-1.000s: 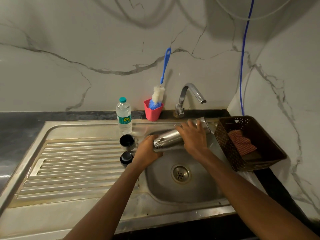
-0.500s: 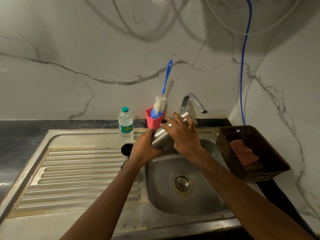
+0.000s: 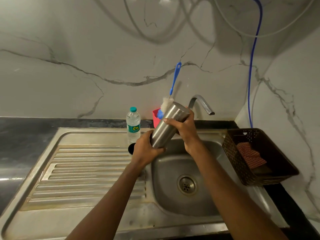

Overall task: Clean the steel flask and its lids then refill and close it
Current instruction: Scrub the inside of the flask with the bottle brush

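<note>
The steel flask (image 3: 168, 125) is held tilted above the sink basin (image 3: 168, 172), its flat base up and to the right, its mouth end down-left inside my left hand (image 3: 147, 149). My right hand (image 3: 186, 129) grips the upper part near the base. One dark lid (image 3: 131, 148) shows partly on the drainboard behind my left hand; the other lid is hidden. A small plastic water bottle (image 3: 133, 126) with a teal cap stands upright behind the lid.
A curved tap (image 3: 201, 104) rises behind the flask. A pink cup (image 3: 155, 116) holds a blue-handled bottle brush (image 3: 174, 80). A brown basket (image 3: 256, 156) with a checked cloth sits right of the sink. The ribbed drainboard (image 3: 86, 170) lies left.
The flask has swung from lying nearly level over the basin to steeply tilted, base raised toward the tap. Both hands rose with it, and the lids are now mostly covered by my left hand.
</note>
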